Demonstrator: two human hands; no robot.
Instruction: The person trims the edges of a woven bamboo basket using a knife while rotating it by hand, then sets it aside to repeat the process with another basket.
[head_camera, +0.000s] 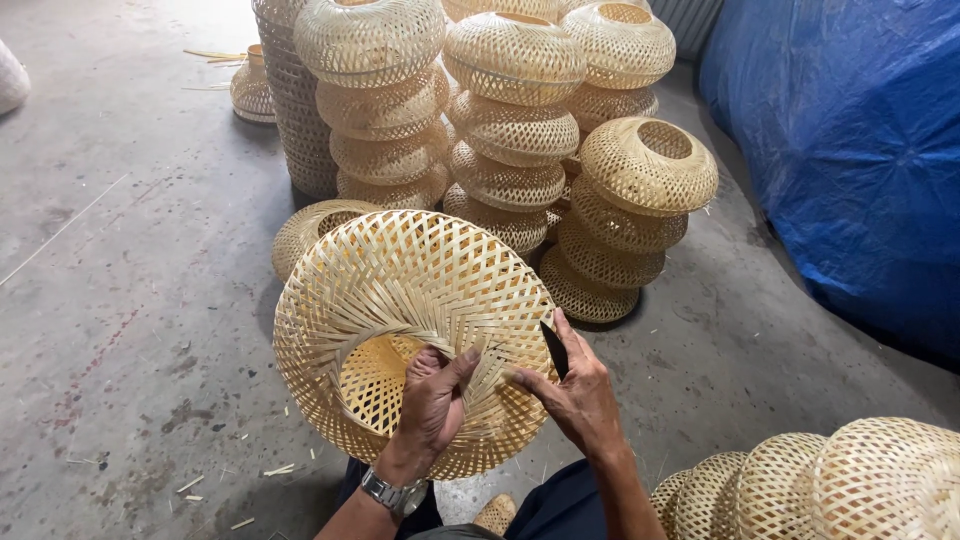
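A round woven bamboo shade (400, 290) is tilted up in front of me, its open mouth facing me. My left hand (432, 405), with a metal watch on the wrist, grips the rim of that opening, thumb pressed on the loose strip ends. My right hand (575, 390) holds a small dark knife blade (554, 348) against the woven edge beside the opening, fingertips touching the strips.
Several tall stacks of finished woven shades (510, 110) stand on the concrete floor behind. One more shade (312, 228) lies just behind the held one. A blue tarp (860, 150) covers a heap at right. More shades (850, 480) lie at bottom right. Bamboo scraps litter the floor.
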